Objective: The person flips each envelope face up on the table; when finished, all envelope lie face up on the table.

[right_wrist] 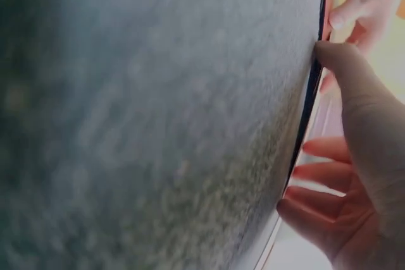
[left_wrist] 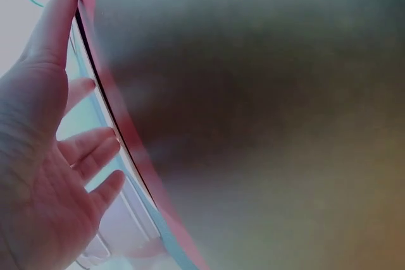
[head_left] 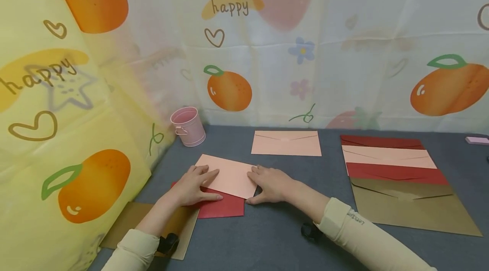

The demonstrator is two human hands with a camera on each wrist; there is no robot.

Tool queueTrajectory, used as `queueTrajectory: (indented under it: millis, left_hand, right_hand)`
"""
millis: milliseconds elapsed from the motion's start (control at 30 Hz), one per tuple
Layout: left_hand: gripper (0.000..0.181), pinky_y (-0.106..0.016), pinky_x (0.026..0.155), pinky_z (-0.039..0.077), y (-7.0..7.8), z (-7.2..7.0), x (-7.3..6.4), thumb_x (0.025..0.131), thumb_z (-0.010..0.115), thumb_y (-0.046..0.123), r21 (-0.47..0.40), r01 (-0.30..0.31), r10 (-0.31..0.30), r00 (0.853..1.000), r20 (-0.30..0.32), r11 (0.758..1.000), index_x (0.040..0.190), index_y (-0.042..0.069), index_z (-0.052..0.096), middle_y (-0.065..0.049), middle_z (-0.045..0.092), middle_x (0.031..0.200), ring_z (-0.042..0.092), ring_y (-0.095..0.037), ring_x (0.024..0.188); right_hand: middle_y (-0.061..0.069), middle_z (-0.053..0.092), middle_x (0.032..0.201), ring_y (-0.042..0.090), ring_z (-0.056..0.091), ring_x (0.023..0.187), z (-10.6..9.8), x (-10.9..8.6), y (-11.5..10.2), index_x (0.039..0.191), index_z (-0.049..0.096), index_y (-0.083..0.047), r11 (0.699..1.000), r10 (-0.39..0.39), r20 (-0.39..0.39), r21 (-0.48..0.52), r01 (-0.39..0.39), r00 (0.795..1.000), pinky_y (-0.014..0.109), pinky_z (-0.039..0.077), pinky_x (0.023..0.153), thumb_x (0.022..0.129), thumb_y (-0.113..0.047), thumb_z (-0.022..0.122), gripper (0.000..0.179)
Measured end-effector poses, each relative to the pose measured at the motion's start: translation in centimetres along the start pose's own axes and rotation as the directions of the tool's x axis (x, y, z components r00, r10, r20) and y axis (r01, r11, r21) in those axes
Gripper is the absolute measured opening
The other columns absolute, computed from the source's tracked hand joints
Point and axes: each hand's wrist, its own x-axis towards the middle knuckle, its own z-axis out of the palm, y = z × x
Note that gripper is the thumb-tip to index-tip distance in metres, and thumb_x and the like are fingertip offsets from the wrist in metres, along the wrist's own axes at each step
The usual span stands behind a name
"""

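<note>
A plain pink envelope (head_left: 229, 173) lies at an angle over a red envelope (head_left: 223, 206), and both overlap a tan envelope (head_left: 126, 224) at the lower left. The left hand (head_left: 192, 185) rests its spread fingers on the pink envelope's left side, with its thumb stretched over the red one. At the right edge of the pink envelope is the right hand (head_left: 273, 184), fingertips on its upper right corner and thumb near its lower right corner. In the left wrist view the left hand (left_wrist: 57, 150) shows fairly straight fingers; the right wrist view shows the right hand (right_wrist: 348, 188) with fingers slightly bent.
Behind the hands lies another pink envelope (head_left: 286, 146). On the right, several red, pink and tan envelopes (head_left: 408, 207) overlap in a row. A pink bucket (head_left: 189, 127) stands at the back left, and a small pink item (head_left: 477, 140) sits at the far right. Printed cloth (head_left: 267, 71) hangs behind the table.
</note>
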Motion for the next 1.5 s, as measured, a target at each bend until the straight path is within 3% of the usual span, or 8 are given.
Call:
queueTrajectory:
  millis: [167,300,533,667,900,1200,1333,1500]
  left_hand:
    - [0.074,-0.057,0.101,0.037,-0.7,-0.1,-0.1,0.082,0.072,0.054,-0.035,-0.046,0.046,0.999,0.008,0.998,0.142,0.016,0.053,-0.021,0.044,0.145,0.038,-0.039,0.131]
    - [0.061,-0.056,0.103,0.037,-1.4,-0.4,-0.1,0.087,0.071,0.043,-0.061,-0.114,0.114,0.993,-0.011,0.992,0.139,0.014,0.056,-0.018,0.048,0.142,0.041,-0.038,0.132]
    - [0.039,-0.049,0.1,0.043,-2.2,-1.2,0.2,0.089,0.072,0.013,-0.098,-0.241,0.225,0.963,-0.148,0.966,0.127,0.011,0.067,-0.007,0.063,0.128,0.055,-0.03,0.121]
    - [0.034,-0.046,0.094,0.049,-2.4,-1.3,0.6,0.085,0.073,0.001,-0.13,-0.305,0.261,0.925,-0.275,0.944,0.117,0.01,0.072,-0.004,0.069,0.117,0.061,-0.026,0.113]
    - [0.029,-0.036,0.085,0.054,-2.3,-1.2,1.4,0.081,0.075,-0.004,-0.226,-0.328,0.2,0.87,-0.45,0.917,0.105,0.013,0.076,0.002,0.072,0.1,0.067,-0.017,0.094]
    - [0.027,-0.043,0.083,0.054,-0.6,-1.5,2.1,0.083,0.073,-0.005,-0.376,-0.308,0.078,0.852,-0.518,0.874,0.107,0.006,0.073,-0.004,0.073,0.099,0.068,-0.019,0.091]
    - [0.027,-0.047,0.083,0.054,0.4,-1.4,2.4,0.083,0.072,-0.007,-0.447,-0.313,0.038,0.85,-0.525,0.838,0.11,0.0,0.071,-0.013,0.073,0.098,0.069,-0.026,0.089]
    - [0.027,-0.034,0.083,0.055,1.5,-1.2,2.8,0.087,0.073,0.005,-0.529,-0.253,-0.039,0.876,-0.48,0.81,0.113,0.004,0.071,-0.007,0.073,0.094,0.068,-0.017,0.086]
  right_hand:
    - [-0.001,0.062,0.088,0.01,0.053,0.068,-0.3,-0.3,0.9,0.103,0.066,-0.012,0.992,-0.128,-0.112,-0.026,0.126,0.985,0.028,0.046,0.061,0.082,-0.052,0.067,0.045]
    - [-0.007,0.047,0.068,0.004,0.037,0.054,-0.6,-0.7,1.9,0.092,0.066,-0.016,0.982,-0.184,-0.168,0.007,0.188,0.968,0.022,0.031,0.05,0.08,-0.048,0.067,0.035]
    - [-0.004,0.073,0.099,0.0,0.059,0.069,-1.1,-1.5,3.3,0.114,0.073,-0.013,0.975,-0.151,-0.221,0.131,0.182,0.963,0.021,0.048,0.065,0.082,-0.043,0.064,0.044]
    - [-0.008,0.073,0.095,-0.002,0.059,0.067,-1.4,-2.1,3.8,0.112,0.075,-0.015,0.961,-0.158,-0.276,0.177,0.212,0.948,0.021,0.047,0.065,0.085,-0.036,0.062,0.036]
    - [-0.012,0.071,0.086,-0.004,0.044,0.053,-1.7,-2.7,4.6,0.103,0.077,-0.015,0.94,-0.239,-0.422,0.127,0.318,0.875,0.017,0.036,0.05,0.091,-0.025,0.063,0.021]
    - [-0.009,0.071,0.082,-0.003,0.052,0.06,-2.3,-3.9,6.1,0.097,0.077,-0.013,0.942,-0.232,-0.567,0.071,0.327,0.79,0.02,0.046,0.057,0.089,-0.011,0.069,0.011]
    - [-0.011,0.068,0.077,-0.003,0.057,0.065,-2.4,-4.6,6.8,0.095,0.076,-0.012,0.942,-0.16,-0.594,0.147,0.302,0.788,0.022,0.051,0.062,0.089,-0.009,0.069,0.009]
    - [-0.007,0.069,0.078,0.001,0.062,0.069,-2.5,-5.5,7.5,0.092,0.075,-0.011,0.911,-0.071,-0.6,0.286,0.297,0.797,0.025,0.055,0.065,0.089,-0.006,0.07,0.008]
